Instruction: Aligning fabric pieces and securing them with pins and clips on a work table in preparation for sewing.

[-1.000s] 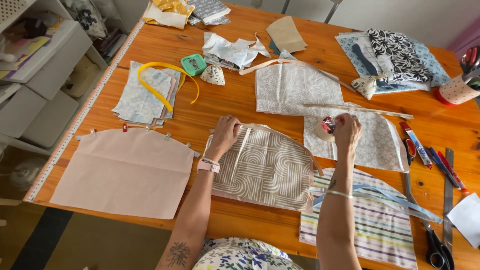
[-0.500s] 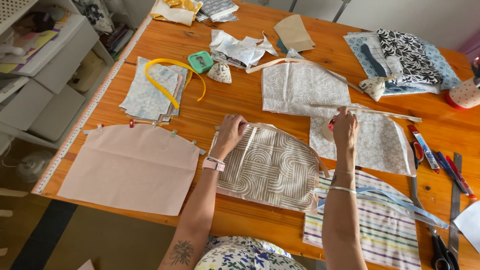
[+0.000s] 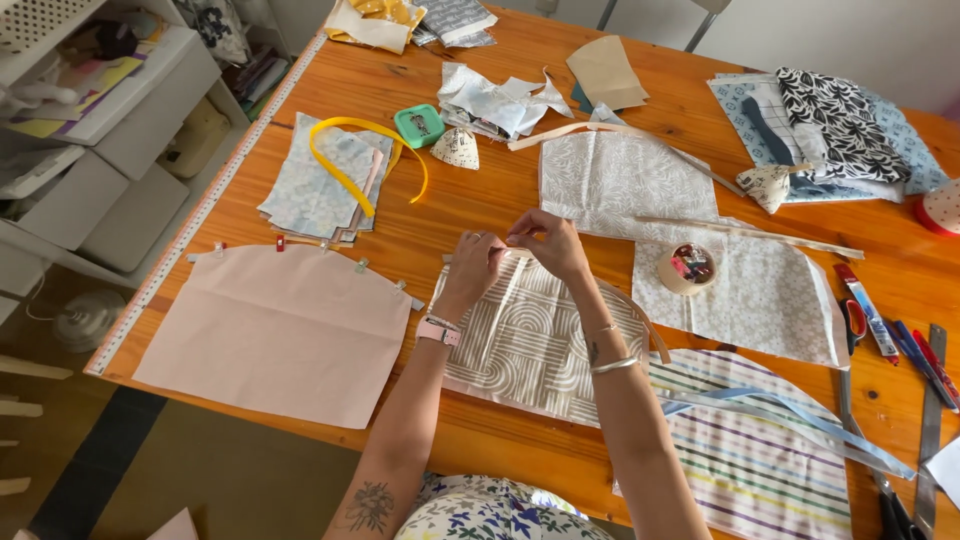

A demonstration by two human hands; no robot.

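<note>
Beige arch-patterned curved fabric panel [image 3: 535,335] lies on the orange wooden counter [image 3: 450,215] as the left hand [image 3: 475,268] and right hand [image 3: 550,243] pinch its unclipped top edge, while the neighbouring plain pink fabric panel [image 3: 280,330] already carries clips.

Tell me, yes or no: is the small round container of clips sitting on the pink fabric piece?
No. The round clip container rests on the pale leaf-print fabric right of the hands, far from the pink fabric piece.

two hands [image 3: 470,275] [image 3: 545,240] were counted, one pink fabric panel [image 3: 280,330], one yellow tape [image 3: 350,165], one green box [image 3: 418,125], two small fabric cones [image 3: 456,148] [image 3: 768,186].
</note>
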